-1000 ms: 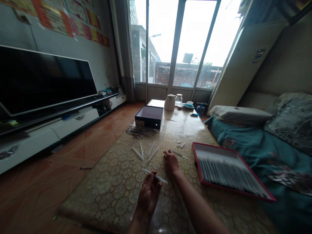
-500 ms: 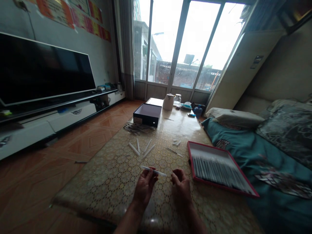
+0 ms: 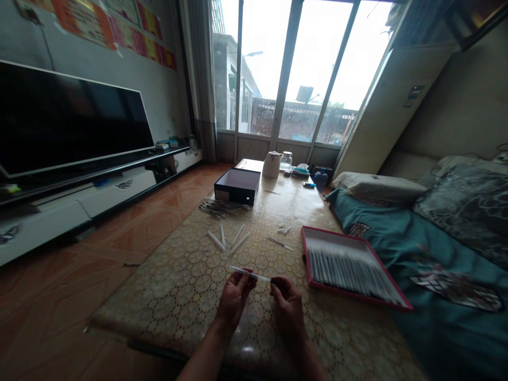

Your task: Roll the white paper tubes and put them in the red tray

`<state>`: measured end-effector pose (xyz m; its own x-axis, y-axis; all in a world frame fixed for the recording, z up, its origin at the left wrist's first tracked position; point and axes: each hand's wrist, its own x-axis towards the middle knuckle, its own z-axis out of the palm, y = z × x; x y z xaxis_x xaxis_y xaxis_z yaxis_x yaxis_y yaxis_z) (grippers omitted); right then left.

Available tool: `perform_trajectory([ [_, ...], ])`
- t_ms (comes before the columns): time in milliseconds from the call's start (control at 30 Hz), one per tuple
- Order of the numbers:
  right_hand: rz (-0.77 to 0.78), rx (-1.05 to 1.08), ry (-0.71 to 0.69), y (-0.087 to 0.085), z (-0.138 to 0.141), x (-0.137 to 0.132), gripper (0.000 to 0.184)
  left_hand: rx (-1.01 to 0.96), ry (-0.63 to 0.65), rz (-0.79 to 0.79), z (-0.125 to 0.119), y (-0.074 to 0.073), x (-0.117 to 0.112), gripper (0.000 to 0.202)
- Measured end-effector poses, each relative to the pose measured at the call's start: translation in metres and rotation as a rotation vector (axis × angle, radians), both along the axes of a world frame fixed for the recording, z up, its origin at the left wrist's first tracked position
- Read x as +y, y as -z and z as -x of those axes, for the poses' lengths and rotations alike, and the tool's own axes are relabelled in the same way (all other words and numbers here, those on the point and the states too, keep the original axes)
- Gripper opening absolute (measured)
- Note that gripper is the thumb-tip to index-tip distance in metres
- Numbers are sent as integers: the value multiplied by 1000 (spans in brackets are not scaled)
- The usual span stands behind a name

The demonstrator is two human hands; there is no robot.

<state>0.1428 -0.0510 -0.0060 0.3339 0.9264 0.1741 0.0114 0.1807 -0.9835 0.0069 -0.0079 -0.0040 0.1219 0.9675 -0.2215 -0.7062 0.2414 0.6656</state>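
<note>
My left hand (image 3: 234, 297) pinches a thin white pen tube (image 3: 249, 274) and holds it level above the patterned table (image 3: 186, 286). At the tube's right end, my right hand (image 3: 286, 304) has its fingertips pinched together on something too small to make out. Several loose white tubes (image 3: 228, 241) lie on the table just beyond my hands. A thin refill (image 3: 280, 244) and a few small white caps (image 3: 284, 229) lie further right. The red tray (image 3: 349, 267), full of rows of finished pens, sits to the right of my hands.
A dark open box (image 3: 237, 186) stands at the table's far part with a heap of dark pens (image 3: 219, 208) in front of it. A white kettle (image 3: 271, 164) and a jar (image 3: 286, 161) stand at the far end. Teal bedding (image 3: 436, 275) borders the right, a television (image 3: 67, 129) the left.
My right hand drew back from the refill and caps on the table and came to the right end of the tube that my left hand holds. The view shifted slightly.
</note>
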Motion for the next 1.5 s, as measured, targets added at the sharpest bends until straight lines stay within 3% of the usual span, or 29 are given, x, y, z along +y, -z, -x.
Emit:
perform_trajectory([
  [933, 19, -28, 22, -1, 0, 2, 25, 41, 25, -24, 0, -5, -1, 24],
  [1267, 44, -206, 59, 7, 5, 0, 35, 23, 25, -33, 0, 0, -1, 21],
  [1500, 17, -204, 2, 5, 7, 2, 23, -8, 19, -6, 1, 2, 1, 24],
])
